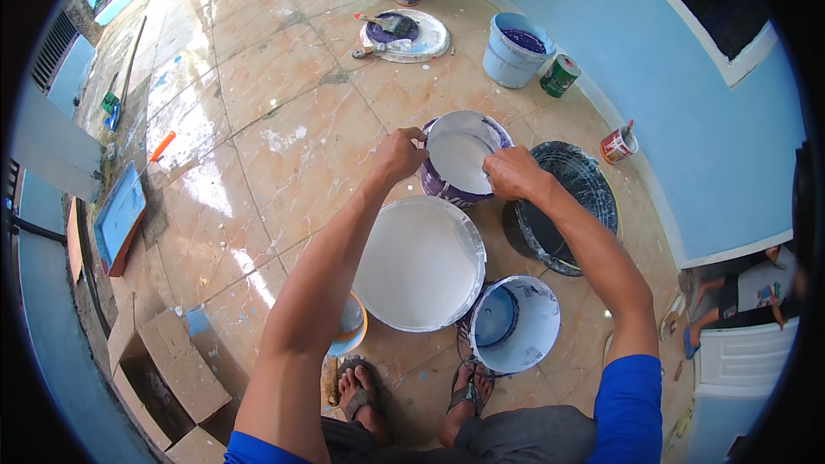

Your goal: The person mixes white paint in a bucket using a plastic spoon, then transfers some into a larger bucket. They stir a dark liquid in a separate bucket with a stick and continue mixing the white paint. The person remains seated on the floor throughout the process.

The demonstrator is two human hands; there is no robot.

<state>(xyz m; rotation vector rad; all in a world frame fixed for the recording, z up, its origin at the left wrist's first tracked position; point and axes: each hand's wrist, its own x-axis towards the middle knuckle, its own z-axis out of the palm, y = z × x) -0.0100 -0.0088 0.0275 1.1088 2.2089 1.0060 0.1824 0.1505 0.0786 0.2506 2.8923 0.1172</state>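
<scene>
With both arms stretched forward, I hold a purple-smeared paint bucket (445, 192) by opposite sides of its rim. My left hand (400, 155) is closed on the left side, and my right hand (514, 174) is closed on the right side; some fingertips are hidden. White or pale paint coats the bucket's inside. Just nearer to me stands a wide tub (483, 259) full of white paint. Beside my right forearm is a black bucket (563, 170) with white smears. A smaller white bucket (539, 320) with blue at its bottom stands near my feet.
An orange-rimmed container (364, 326) sits partly behind my left forearm. Farther off are a paint-stained lid (430, 45) with brushes, a light-blue bucket (509, 62) and several cans along the wall. A paint tray (120, 215) and cardboard box (185, 361) lie left. Another person (760, 283) is at far right.
</scene>
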